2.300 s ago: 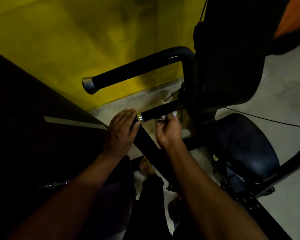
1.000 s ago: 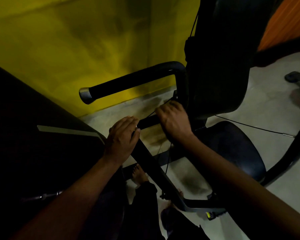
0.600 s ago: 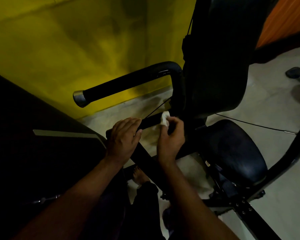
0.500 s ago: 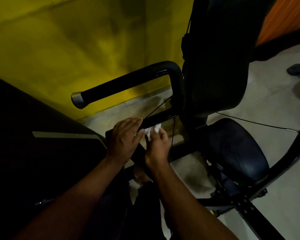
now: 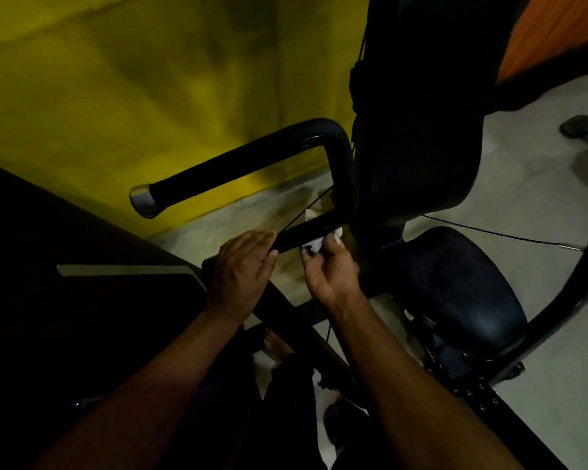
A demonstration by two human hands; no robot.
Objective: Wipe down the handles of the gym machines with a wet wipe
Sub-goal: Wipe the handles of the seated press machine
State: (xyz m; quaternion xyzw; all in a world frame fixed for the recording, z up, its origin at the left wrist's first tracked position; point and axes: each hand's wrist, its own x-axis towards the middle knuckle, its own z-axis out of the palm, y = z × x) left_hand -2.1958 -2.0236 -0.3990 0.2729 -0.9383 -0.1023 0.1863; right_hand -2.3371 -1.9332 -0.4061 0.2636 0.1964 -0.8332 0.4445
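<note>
A short black lower handle (image 5: 302,234) of the gym machine runs across the middle of the head view. My left hand (image 5: 241,269) covers its near end, fingers laid over it. My right hand (image 5: 330,269) pinches a crumpled white wet wipe (image 5: 314,245) against the underside of that handle, near where it joins the frame. Above it a longer black upper handle (image 5: 231,171) with a silver end cap (image 5: 143,200) sticks out to the left.
The machine's dark back pad (image 5: 421,113) rises on the right, with the padded seat (image 5: 455,286) below it. A yellow wall (image 5: 116,96) stands behind. A dark slanted panel (image 5: 65,283) fills the left. Thin cables (image 5: 489,234) cross the pale floor.
My right hand slid the wipe back and forth along the lower handle; from half a second ago it has moved right, away from my left hand. The left hand stayed on the handle's end.
</note>
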